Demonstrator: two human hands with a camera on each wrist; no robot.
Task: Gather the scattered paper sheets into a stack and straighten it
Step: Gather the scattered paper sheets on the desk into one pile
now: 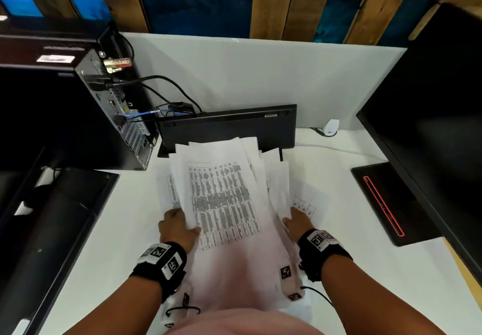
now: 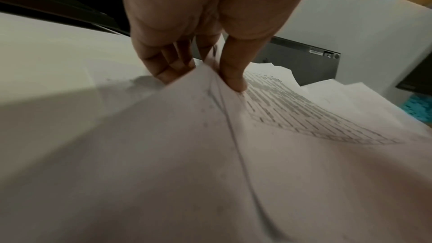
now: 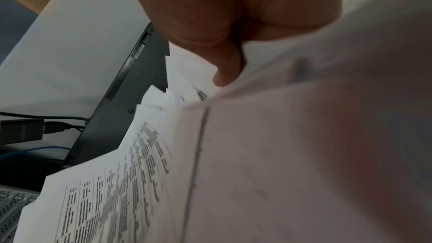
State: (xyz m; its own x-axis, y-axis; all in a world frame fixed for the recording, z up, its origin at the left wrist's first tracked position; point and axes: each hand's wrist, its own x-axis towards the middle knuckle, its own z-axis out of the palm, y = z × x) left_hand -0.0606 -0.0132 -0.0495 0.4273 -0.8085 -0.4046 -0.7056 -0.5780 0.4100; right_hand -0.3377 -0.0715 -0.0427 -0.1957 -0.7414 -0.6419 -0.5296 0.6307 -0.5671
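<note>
On the desk (image 1: 339,204), both hands pinch the paper sheets (image 1: 224,199): left hand (image 2: 187,58) thumb-over in its wrist view, right hand (image 3: 224,47) likewise. A keyboard (image 1: 227,126) leans behind.

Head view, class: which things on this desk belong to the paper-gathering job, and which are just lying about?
Belong to the job:
paper sheets
left hand, gripping the pile's left edge
right hand, at its right edge

Lying about:
keyboard, propped upright
computer tower
monitor
white adapter
</note>
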